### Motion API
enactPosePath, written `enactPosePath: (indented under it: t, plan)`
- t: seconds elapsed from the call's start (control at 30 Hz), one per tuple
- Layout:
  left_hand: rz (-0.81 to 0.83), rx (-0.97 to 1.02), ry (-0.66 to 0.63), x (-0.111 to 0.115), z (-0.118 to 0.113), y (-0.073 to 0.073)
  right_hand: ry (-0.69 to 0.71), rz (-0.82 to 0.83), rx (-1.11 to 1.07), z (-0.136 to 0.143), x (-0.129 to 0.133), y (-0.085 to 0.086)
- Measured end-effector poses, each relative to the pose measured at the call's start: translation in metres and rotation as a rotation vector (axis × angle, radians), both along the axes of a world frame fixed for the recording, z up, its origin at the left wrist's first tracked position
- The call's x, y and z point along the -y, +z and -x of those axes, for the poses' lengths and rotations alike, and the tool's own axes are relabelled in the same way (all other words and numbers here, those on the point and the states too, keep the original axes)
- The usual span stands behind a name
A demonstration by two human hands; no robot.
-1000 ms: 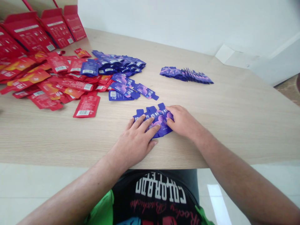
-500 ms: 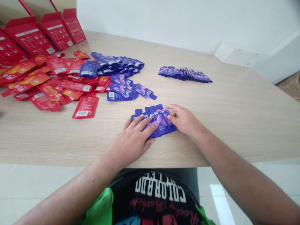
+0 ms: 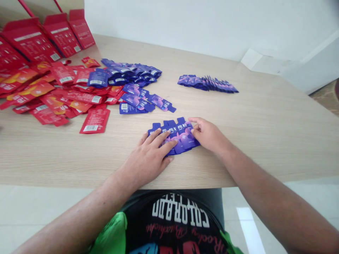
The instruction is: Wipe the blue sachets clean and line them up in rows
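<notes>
The left hand (image 3: 147, 160) lies spread over the left part of a fanned row of purple pouches (image 3: 185, 137) on the table (image 3: 66, 158), apparently to stop the overlapping pieces sliding, while the right hand (image 3: 210, 135) pinches the row's right edge between thumb and forefinger, probably to keep it aligned. Beyond the row to the right, a tighter purple line (image 3: 208, 84) sits well apart, perhaps to avoid mixing with the purple heap (image 3: 132, 70) and red pouches (image 3: 63, 102) beyond the row's left.
</notes>
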State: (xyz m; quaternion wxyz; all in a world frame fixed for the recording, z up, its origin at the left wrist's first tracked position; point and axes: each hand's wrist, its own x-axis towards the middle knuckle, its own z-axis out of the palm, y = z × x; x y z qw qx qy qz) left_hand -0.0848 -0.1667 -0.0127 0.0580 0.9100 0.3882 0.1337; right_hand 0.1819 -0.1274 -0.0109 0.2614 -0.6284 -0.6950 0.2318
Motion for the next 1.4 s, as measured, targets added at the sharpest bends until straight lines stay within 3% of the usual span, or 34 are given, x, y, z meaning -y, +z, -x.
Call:
enactPosePath:
  t: [0.13,0.3,0.43,0.6,0.83,0.93,1.1,1.23,1.4]
  plan:
    - [-0.012,-0.021,0.001,0.001,-0.001,0.003,0.078,-0.160,0.269,0.011,0.007,-0.002]
    - [-0.031,-0.052,0.057,-0.002,-0.012,0.003,0.257,-0.286,0.342,0.003,0.020,0.002]
    - [-0.067,-0.085,0.062,-0.013,-0.024,-0.001,0.412,-0.282,0.411,-0.003,0.033,-0.001]
    - [-0.113,-0.114,0.036,-0.031,-0.048,0.000,0.396,-0.287,0.495,-0.015,0.043,-0.009]
    - [-0.078,-0.056,0.050,-0.048,-0.098,0.000,0.250,-0.324,0.559,-0.052,0.037,-0.008]
    - [0.004,-0.059,-0.024,-0.059,-0.094,0.006,0.210,-0.327,0.593,-0.066,0.033,-0.008]
    - [0.093,-0.112,-0.231,-0.081,-0.060,0.014,0.149,-0.317,0.613,-0.073,0.026,-0.013]
    - [0.078,-0.088,-0.228,-0.088,-0.051,0.010,0.162,-0.354,0.597,-0.067,0.018,-0.017]
    - [0.032,-0.054,-0.193,-0.087,-0.064,0.004,0.281,-0.349,0.566,-0.056,0.007,-0.018]
